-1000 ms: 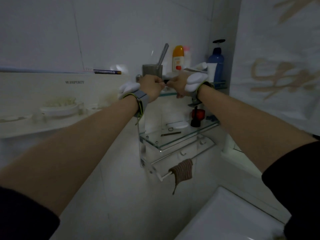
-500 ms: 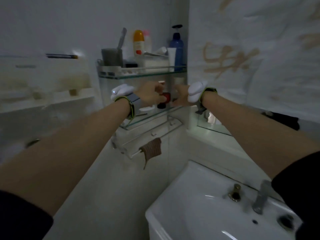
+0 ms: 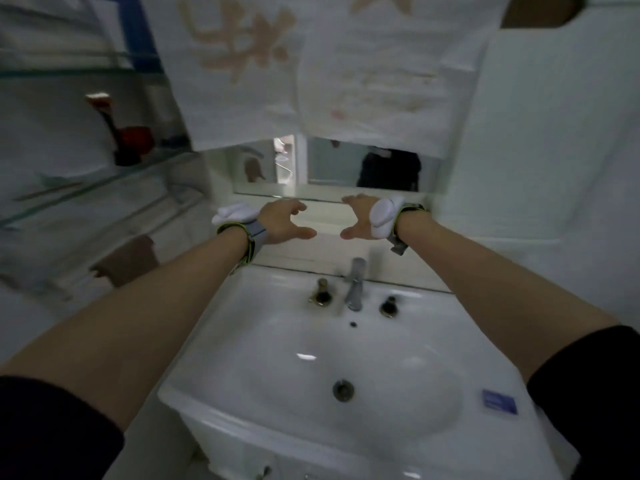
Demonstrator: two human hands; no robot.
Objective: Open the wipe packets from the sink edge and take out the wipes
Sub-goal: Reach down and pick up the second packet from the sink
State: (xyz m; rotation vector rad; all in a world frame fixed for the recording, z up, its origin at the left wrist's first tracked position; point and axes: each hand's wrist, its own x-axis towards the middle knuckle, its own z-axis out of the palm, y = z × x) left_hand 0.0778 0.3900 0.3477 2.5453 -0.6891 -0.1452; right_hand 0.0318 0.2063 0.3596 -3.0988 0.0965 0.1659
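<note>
White sink [image 3: 242, 344] now beneath hands

Both arms extended above a white sink [image 3: 221, 344]. Left hand [image 3: 281, 221] and right hand [image 3: 360, 218] spread, fingers apart, palms facing each other, holding nothing, raised before the mirror [image 3: 332, 168]. Tap [image 3: 355, 284] behind the basin; drain [image 3: 343, 390] at centre. A blue packet [image 3: 499, 401] lies on the sink's right edge. Glass shelf [image 3: 79, 195] at left, blurred.

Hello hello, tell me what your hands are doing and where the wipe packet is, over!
Left hand open, empty, above the sink. Right hand open, empty. Blue packet on sink's right edge, untouched. Nothing in the way.
</note>
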